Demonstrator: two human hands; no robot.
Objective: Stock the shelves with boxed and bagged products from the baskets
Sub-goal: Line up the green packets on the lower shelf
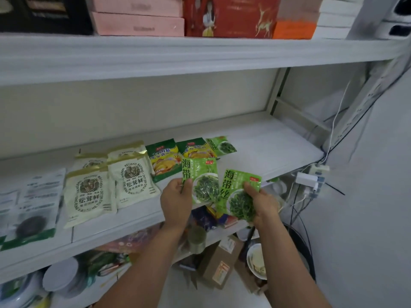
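My left hand (pixel 176 202) grips a light green seaweed bag (pixel 203 181) by its left edge, just above the front of the white middle shelf (pixel 266 141). My right hand (pixel 263 204) holds a second, matching green seaweed bag (pixel 239 192), tilted, out past the shelf's front edge. A third green seaweed bag (pixel 221 145) lies flat further back on the shelf. Beside it lie two green-and-yellow bags (pixel 163 158) and several cream mushroom bags (pixel 131 181).
White bags with green bands (pixel 33 207) lie at the shelf's left. Pink and red boxes (pixel 229 16) fill the upper shelf. Below are a cardboard box (pixel 219 261), bowls and mixed packets. Cables and chargers (pixel 309 178) hang at the right by the wall.
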